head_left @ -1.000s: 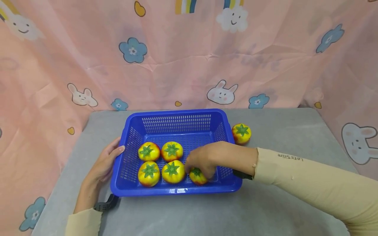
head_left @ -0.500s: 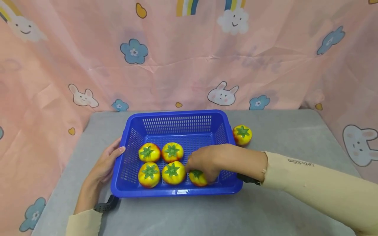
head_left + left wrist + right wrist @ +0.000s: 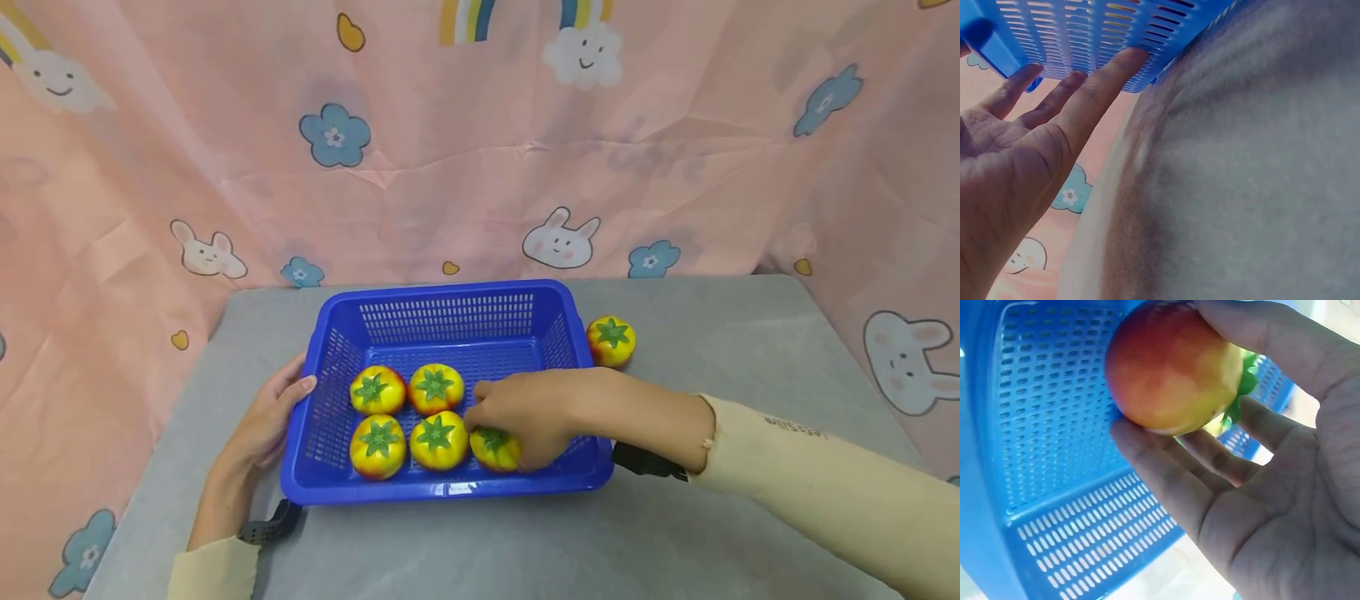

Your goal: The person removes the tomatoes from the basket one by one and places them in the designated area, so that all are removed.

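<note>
A blue plastic basket with slotted walls stands on the grey table. My left hand is at its left side, thumb at the rim and straight fingers against the outer wall. Inside, my right hand holds a yellow-red toy tomato with a green star-shaped cap, near the front wall. In the right wrist view, the thumb and fingers curve round this tomato's red underside. Several like it sit in two rows to its left, among them a front tomato right beside it.
One more toy tomato lies on the table, just outside the basket's right wall. A pink curtain with printed rabbits, flowers and clouds hangs behind the table and round its sides.
The held tomato has shifted slightly left, towards the front tomato beside it, and more of its cap shows. My right forearm has moved a little to the right; my left hand stays put.
</note>
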Tool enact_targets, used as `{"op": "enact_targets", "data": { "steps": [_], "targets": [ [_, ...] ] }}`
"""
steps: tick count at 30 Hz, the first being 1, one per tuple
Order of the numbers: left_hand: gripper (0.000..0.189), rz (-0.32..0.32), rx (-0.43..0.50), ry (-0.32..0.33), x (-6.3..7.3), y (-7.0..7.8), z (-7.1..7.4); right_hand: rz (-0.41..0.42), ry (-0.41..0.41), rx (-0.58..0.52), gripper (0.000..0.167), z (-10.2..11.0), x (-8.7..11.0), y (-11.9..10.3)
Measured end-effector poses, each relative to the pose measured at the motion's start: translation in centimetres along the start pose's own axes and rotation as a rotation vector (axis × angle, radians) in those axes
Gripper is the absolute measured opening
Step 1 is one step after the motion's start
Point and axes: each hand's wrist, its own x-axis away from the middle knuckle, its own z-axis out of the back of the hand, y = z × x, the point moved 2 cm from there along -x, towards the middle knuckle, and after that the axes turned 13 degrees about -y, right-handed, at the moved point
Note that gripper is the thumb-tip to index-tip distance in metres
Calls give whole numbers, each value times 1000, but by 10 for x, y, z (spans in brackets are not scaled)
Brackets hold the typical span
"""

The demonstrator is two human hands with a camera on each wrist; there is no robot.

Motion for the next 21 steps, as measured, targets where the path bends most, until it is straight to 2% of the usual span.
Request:
{"op": "enact_targets", "data": {
  "steps": [8,17,21],
  "targets": [
    [54,-16,-3,-6,-1,-2,1,98,114,-59,64,-10,11,9],
    [46,-31,27,-20,-1,-4,-2,138,222,-103,60,-25,22,17],
    [52,-20,28,-4,-1,-2,-2,145,296,-129,60,-29,23,20]
  ]
}}
